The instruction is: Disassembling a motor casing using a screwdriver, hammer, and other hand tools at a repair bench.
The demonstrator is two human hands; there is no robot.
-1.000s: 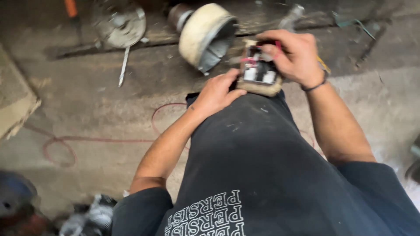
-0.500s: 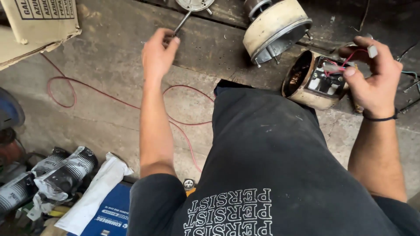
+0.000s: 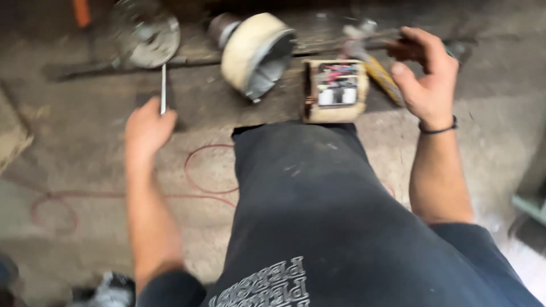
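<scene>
The left hand (image 3: 147,126) reached out over the concrete floor (image 3: 85,170) towards a slim metal tool (image 3: 163,88), a screwdriver or rod by its look, which lay with its shaft pointing away from the person. The fingers were curled at the near end of the shaft, touching it or just about to; the blur hid whether they had closed round it, so I cannot tell if the tool was gripped or only met.

The right hand (image 3: 424,74) was raised on the other side, its fingers spread and curved, clamped on nothing that showed clearly (a dark bit near the fingertips may have been part of the clutter behind). Just beside it, to its left, sat a small cream-coloured housing (image 3: 335,91) with its open face turned up, so that red wires and pale parts inside were exposed to view. It rested at the far edge of the person's dark-trousered knee (image 3: 296,170), apart from the palm but near the thumb.

A larger cream drum-shaped motor part (image 3: 256,54) lay tipped on its side between the two hands, its open metal end facing the knee. A grey round disc (image 3: 145,34) lay beyond the tool, and a thin red wire (image 3: 210,170) looped across the floor near the knee.
</scene>
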